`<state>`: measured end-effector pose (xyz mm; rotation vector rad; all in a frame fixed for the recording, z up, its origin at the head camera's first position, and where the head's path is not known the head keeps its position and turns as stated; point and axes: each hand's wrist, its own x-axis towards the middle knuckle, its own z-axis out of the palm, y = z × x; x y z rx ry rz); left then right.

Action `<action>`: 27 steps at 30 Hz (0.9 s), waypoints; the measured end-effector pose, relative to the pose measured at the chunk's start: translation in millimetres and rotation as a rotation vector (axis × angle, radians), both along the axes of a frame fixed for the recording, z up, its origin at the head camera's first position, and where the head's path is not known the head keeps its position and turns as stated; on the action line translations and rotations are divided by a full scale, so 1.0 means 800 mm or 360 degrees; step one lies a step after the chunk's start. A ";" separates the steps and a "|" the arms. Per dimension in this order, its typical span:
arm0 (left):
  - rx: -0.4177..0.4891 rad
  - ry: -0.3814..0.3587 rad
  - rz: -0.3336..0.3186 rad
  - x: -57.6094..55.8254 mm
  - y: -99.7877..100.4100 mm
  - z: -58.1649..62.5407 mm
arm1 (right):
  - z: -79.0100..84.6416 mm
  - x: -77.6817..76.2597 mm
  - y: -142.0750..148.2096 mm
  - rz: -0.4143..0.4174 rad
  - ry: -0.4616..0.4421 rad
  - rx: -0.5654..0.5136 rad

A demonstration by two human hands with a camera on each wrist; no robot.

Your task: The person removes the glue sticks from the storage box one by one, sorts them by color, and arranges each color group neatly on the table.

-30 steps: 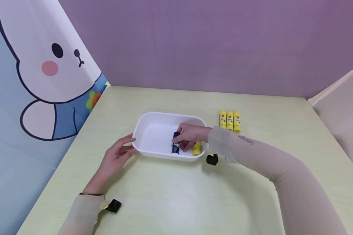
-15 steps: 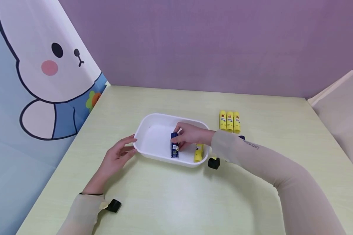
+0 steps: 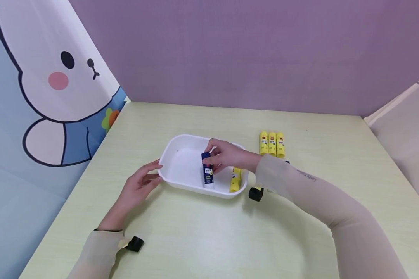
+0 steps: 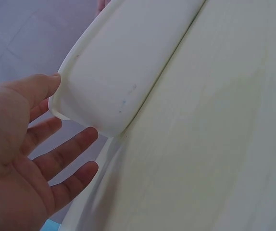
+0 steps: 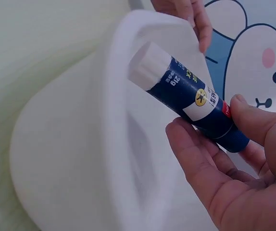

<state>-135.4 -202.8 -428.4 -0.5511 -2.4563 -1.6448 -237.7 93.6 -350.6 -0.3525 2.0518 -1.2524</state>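
My right hand point(image 3: 227, 155) pinches a dark blue glue stick point(image 3: 207, 170) between thumb and fingers, over the white plastic tray point(image 3: 181, 186). In the right wrist view the glue stick point(image 5: 191, 98) tilts, its white end pointing away from the palm. A yellow glue stick point(image 3: 235, 179) lies inside the tray at its right end. At the tray's left end, my left hand point(image 3: 137, 184) touches the rim with fingers loosely extended. The left wrist view has the thumb of the left hand point(image 4: 27, 139) against the rim, the other fingers spread beside the outer wall.
Three yellow glue sticks point(image 3: 272, 143) lie side by side on the table point(image 3: 202, 236), right of the tray. Something dark blue shows partly behind the right sleeve point(image 3: 300, 182). A purple wall point(image 3: 244, 54) bounds the table's back.
The tray has turned a little, its right end coming nearer to me. The right hand has raised the blue glue stick slightly and tilted it. My left hand stays at the rim.
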 end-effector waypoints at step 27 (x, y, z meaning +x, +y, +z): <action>-0.0021 -0.0092 0.0013 0.001 0.000 -0.001 | 0.015 0.007 0.063 -0.0132 0.0244 -0.0157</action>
